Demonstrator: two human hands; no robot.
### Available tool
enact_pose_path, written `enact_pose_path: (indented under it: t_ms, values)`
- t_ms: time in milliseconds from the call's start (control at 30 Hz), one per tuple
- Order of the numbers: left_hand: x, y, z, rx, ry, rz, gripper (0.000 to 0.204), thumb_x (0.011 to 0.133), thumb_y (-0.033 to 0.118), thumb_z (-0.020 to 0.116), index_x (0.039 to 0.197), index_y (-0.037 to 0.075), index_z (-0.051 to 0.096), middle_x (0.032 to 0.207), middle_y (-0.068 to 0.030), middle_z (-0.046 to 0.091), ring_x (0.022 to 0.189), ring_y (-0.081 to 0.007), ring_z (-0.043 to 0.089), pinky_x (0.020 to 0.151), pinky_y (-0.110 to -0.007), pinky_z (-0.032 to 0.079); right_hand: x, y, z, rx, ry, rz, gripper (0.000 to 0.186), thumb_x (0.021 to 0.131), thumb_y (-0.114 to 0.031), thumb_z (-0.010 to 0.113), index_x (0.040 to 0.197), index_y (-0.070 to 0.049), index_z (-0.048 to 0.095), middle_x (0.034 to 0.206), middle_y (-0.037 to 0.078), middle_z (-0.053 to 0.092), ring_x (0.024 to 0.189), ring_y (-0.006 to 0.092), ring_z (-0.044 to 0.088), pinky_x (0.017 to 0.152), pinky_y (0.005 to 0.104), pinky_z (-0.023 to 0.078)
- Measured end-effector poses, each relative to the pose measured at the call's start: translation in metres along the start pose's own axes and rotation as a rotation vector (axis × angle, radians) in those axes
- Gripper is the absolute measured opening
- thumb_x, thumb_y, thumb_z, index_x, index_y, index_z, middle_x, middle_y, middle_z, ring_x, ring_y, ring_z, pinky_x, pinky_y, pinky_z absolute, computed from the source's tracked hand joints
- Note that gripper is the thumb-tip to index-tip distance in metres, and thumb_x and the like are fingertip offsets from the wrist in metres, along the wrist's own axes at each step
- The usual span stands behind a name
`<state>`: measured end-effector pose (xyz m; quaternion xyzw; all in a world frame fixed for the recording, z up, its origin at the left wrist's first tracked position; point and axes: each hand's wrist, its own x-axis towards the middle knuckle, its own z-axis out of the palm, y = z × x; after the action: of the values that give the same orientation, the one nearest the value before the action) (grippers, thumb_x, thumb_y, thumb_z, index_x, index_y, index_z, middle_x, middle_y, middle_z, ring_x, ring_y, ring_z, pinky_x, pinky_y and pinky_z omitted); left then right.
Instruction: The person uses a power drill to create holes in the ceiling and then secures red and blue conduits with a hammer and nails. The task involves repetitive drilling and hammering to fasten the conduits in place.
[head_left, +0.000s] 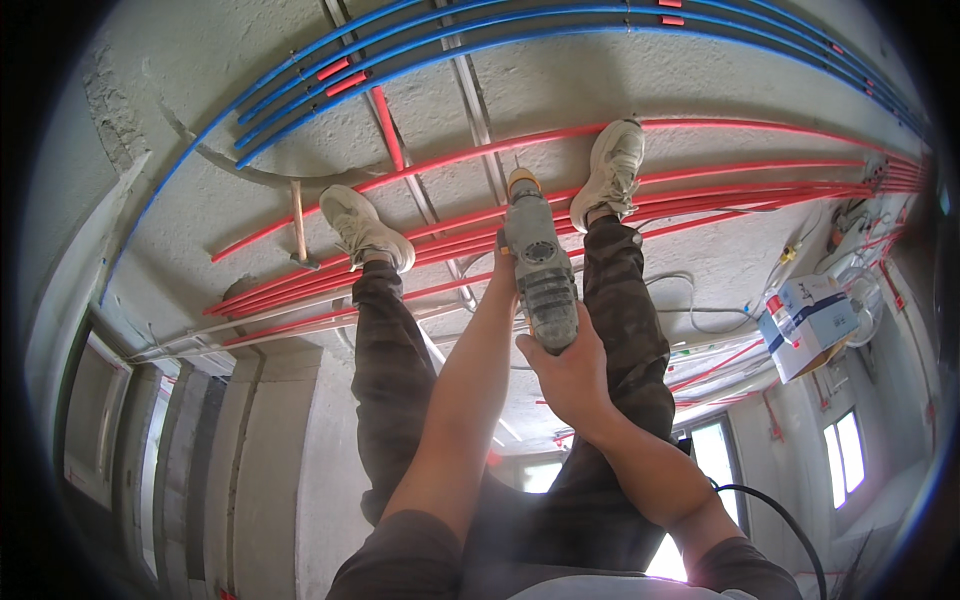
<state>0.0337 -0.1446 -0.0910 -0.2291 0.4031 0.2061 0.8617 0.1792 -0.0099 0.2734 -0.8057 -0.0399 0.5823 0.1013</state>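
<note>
A dusty grey power drill point(543, 270) is held out before the person, between the two legs and above the bundle of red pipes point(440, 252) running across the floor point(300, 150). Its long axis runs almost straight away from the body, leaning slightly left toward the front; the orange-yellow collar and thin bit point(517, 161) point away from the person, and the rounded rear faces back. Whether the bit touches the floor cannot be made out. The right hand point(572, 375) has its grip closed around the rear end, thumb toward the left, with the elbow bent out to the right and the forearm slanting inward. The left arm reaches forward, nearly straight, the left hand point(506, 268) against the left flank of the body; its fingers are hidden, so I cannot tell how its grip is set.
</note>
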Motion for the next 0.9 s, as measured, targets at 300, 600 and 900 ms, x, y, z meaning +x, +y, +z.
enact_pose_path:
  t_ms: [300,600,900]
  values:
    - [0.004,0.022,0.036,0.108,0.137,0.122,0.048,0.11,0.049,0.053,0.132,0.007,0.063,0.112,-0.01,0.074,0.096,-0.0248,0.075,0.083,-0.041,0.065,0.029,0.006,0.013,0.068,0.026,-0.048,0.036,0.089,-0.011,0.083,0.118,0.0,0.065,0.099,0.009,0.075,0.089,0.0171,0.07,0.085,0.0354,0.056]
    - [-0.005,0.029,0.07,0.209,0.169,0.146,0.045,0.111,0.045,0.05,0.13,0.006,0.064,0.11,-0.0096,0.074,0.092,-0.024,0.075,0.08,-0.04,0.064,0.037,-0.006,0.007,0.119,0.023,-0.071,0.03,0.089,-0.011,0.084,0.112,0.0,0.068,0.096,0.007,0.074,0.086,0.0129,0.068,0.082,0.0322,0.056]
    - [0.006,0.021,0.003,0.024,0.044,0.043,0.037,0.11,0.036,0.056,0.13,0.007,0.066,0.108,-0.0076,0.074,0.091,-0.0217,0.075,0.078,-0.038,0.064,0.039,-0.006,0.017,0.086,-0.05,-0.074,0.045,0.088,-0.021,0.084,0.124,-0.003,0.064,0.106,0.02,0.076,0.102,0.039,0.075,0.089,0.0464,0.057]
